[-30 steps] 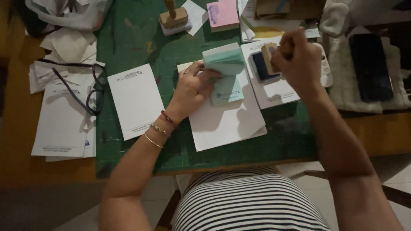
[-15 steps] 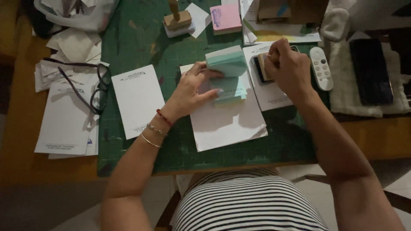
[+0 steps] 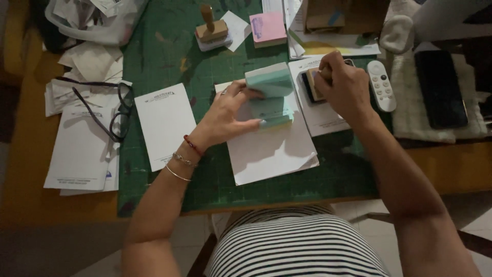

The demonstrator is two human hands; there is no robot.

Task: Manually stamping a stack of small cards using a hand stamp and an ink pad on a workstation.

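Green cutting-mat surface point(image 3: 169, 61) is pretty crowded: left hand point(image 3: 228, 115) grips a mint-green paper pad point(image 3: 270, 95), right hand point(image 3: 344, 84) is closed around a wooden stamp point(image 3: 313, 84) near the white remote point(image 3: 382, 84).

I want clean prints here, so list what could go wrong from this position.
1. The right hand presses a wooden stamp onto the ink pad; an over-inked face could smudge.
2. The left hand holds the green paper block tilted up on the white sheet; if that grip slips, the block may shift.
3. The white remote lies right beside the pad and could catch stray ink.
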